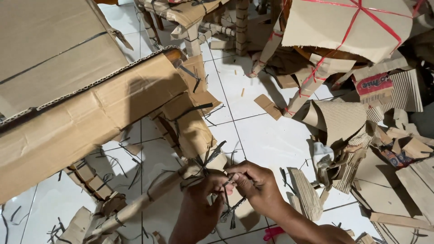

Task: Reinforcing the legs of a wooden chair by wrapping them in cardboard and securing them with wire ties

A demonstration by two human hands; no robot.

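Both hands (230,190) on black strap (209,158) around cardboard-wrapped leg (149,199)

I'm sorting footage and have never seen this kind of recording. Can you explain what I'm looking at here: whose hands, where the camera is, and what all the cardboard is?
The one picture comes from a camera worn on a person's head, looking down at their own bare hands. The left hand and right hand meet over a black strap tied round a cardboard-wrapped leg, pinching its ends. That leg belongs to a large cardboard-covered piece at the left. On the white tiled floor lie cardboard scraps and black strap offcuts. At the upper right stands another wrapped piece bound with red string.
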